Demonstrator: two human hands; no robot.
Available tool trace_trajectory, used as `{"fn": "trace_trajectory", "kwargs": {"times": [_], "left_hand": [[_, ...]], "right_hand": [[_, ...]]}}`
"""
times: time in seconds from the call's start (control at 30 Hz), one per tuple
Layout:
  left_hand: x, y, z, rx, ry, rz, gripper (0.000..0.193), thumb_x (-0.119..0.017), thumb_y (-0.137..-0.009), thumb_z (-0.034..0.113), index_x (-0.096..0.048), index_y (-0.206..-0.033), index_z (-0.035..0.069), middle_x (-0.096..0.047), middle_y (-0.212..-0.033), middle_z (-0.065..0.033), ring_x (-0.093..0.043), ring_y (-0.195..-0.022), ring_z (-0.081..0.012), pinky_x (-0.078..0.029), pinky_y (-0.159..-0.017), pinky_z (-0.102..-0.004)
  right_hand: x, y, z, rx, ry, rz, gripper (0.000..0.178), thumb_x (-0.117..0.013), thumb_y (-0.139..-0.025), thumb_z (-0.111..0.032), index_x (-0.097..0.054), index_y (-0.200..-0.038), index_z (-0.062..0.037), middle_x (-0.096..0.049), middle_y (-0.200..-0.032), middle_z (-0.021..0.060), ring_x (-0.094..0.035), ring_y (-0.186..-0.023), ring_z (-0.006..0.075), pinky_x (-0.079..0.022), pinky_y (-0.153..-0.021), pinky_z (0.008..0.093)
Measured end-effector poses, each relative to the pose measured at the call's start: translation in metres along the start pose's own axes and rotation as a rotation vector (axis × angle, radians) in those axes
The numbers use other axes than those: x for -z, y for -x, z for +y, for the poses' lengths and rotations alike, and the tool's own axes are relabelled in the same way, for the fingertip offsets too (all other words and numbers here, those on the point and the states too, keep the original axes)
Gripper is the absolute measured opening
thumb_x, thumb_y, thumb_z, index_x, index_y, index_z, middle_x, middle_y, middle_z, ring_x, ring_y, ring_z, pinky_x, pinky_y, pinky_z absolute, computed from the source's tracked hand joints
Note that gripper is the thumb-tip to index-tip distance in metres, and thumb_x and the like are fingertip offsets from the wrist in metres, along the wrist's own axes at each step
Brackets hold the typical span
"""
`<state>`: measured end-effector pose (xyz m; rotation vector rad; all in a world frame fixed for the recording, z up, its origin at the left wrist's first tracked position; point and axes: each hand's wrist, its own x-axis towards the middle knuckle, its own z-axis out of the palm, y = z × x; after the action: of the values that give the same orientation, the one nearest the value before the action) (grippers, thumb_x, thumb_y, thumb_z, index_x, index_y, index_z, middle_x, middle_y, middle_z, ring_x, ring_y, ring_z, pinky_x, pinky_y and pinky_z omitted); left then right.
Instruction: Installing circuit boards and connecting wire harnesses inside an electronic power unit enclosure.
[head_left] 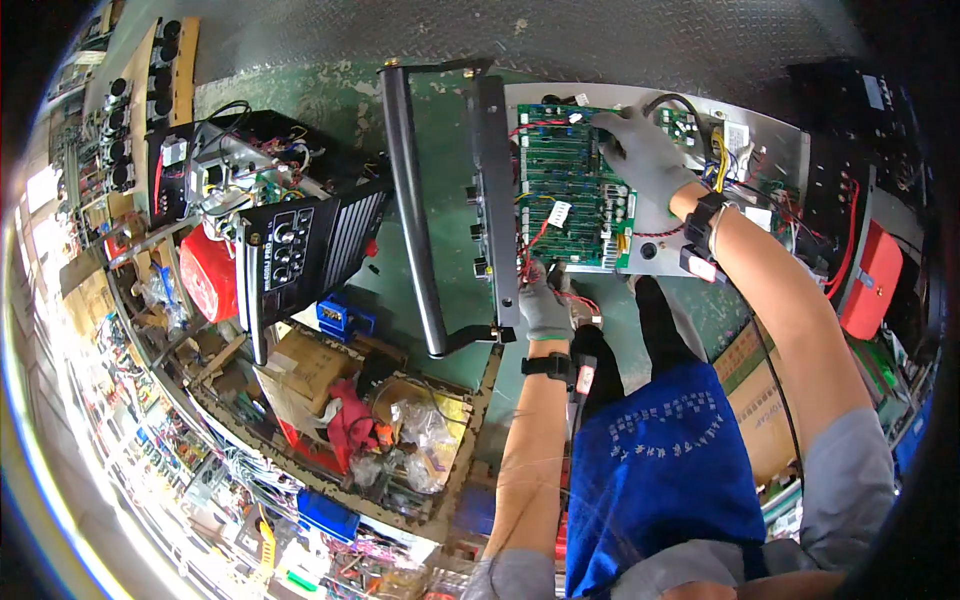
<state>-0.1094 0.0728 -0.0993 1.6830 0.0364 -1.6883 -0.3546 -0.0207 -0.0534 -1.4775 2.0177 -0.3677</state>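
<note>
My left hand [545,312], in a grey glove, is at the near left corner of a green circuit board [570,185], beside the black front panel [492,170]. Its fingers are closed among thin red wires; what they hold, if anything, is hidden. A red wire with a white tag [558,213] runs up from there across the board. My right hand [645,150], also gloved, is over the board's right part, thumb and bent fingers apart, with nothing visible between them. The board lies in a grey metal chassis [655,250]. A black bar handle [415,200] stands left of the panel.
Farther left sits a black machine with knobs [290,245] and exposed parts. A red case [210,275] is next to it. Cartons and a tray of plastic bags [425,430] stand at lower left. To the right are a black panel with red cables and a red box [872,280].
</note>
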Motion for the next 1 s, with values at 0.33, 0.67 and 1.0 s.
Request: {"fn": "trace_trajectory", "kwargs": {"times": [0.33,0.67,1.0], "left_hand": [[-0.005,0.009,-0.013,0.098,0.033,-0.039,0.029,-0.061,-0.092,0.022,-0.054,-0.118,0.011,-0.063,-0.101,-0.0034,-0.066,-0.084,-0.0165,-0.052,-0.061,-0.0247],[-0.001,0.015,0.002,0.051,-0.050,-0.077,0.018,-0.060,-0.092,0.020,-0.056,-0.102,0.005,-0.064,-0.087,-0.0066,-0.065,-0.073,-0.0171,-0.053,-0.057,-0.0258],[-0.010,0.030,0.007,-0.935,-1.195,0.159,0.028,-0.058,-0.091,0.026,-0.065,-0.082,0.000,-0.063,-0.072,-0.0184,-0.058,-0.059,-0.0327,-0.047,-0.057,-0.0370]], "right_hand": [[0.004,0.000,0.012,0.024,0.097,0.004,0.035,-0.058,-0.083,-0.013,-0.059,-0.118,-0.0158,-0.056,-0.103,0.0176,-0.061,-0.092,0.0361,-0.050,-0.081,0.0442],[0.007,0.000,0.012,0.020,0.067,-0.037,0.032,-0.059,-0.083,-0.013,-0.059,-0.116,-0.0149,-0.055,-0.105,0.0181,-0.060,-0.094,0.0368,-0.050,-0.082,0.0431],[0.015,0.003,0.053,0.182,-0.036,0.034,0.030,-0.061,-0.083,-0.012,-0.058,-0.113,-0.0106,-0.057,-0.102,0.0176,-0.060,-0.090,0.0350,-0.049,-0.079,0.0420]]}}
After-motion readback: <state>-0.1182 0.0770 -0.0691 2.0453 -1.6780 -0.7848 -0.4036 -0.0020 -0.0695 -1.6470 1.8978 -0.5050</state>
